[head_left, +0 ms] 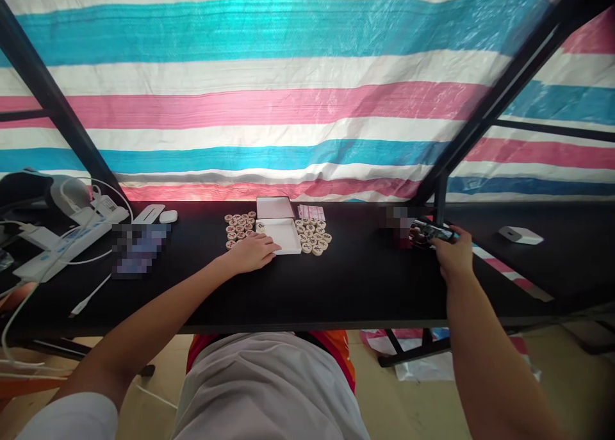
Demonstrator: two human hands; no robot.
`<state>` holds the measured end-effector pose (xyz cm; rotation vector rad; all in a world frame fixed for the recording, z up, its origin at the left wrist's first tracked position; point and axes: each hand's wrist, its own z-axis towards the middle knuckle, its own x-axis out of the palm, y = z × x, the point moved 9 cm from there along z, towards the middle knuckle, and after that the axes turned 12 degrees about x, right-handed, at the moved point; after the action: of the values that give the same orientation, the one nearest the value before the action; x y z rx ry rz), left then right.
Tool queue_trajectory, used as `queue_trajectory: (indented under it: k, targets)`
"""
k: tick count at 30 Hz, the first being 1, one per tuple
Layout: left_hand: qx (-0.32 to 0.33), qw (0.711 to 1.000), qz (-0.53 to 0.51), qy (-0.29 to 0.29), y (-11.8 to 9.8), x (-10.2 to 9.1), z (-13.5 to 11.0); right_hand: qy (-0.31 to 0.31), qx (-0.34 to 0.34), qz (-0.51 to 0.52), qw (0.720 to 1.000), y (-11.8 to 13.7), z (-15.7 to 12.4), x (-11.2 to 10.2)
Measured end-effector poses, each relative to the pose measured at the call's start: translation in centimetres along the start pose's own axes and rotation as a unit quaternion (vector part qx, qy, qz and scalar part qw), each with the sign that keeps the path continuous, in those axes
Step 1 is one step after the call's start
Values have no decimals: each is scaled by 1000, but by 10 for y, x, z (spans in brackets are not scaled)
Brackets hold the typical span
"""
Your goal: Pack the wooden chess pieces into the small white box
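My left hand (254, 252) lies at the near left corner of a shallow white box (291, 238), its fingers stretched flat over the rim. One xiangqi piece (260, 226) sits inside the box at the far left. Red-marked xiangqi pieces (234, 230) stand in rows left of the box, partly behind the hand. Dark-marked pieces (314, 238) are grouped at its right. Far to the right, my right hand (454, 251) is closed around a small glossy black device (435, 230); its exact kind is unclear.
Behind the white box are an open lid (275, 208) and a folded pink-and-white paper (311, 213). On the left lie a power strip (72, 243), cables, a blurred phone (140, 251) and a white earbud case (168, 217). A white charger (521, 236) lies far right.
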<state>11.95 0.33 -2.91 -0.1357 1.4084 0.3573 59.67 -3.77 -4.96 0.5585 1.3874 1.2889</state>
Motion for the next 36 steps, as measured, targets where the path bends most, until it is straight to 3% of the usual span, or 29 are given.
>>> queue_trajectory:
  k: [4, 36]
  targets:
    - [-4, 1000, -5, 6, 0, 0, 0, 32, 70, 13, 997, -13, 1, 2]
    - [3, 1000, 1, 5, 1, 0, 0, 24, 32, -20, 999, -36, 24, 12]
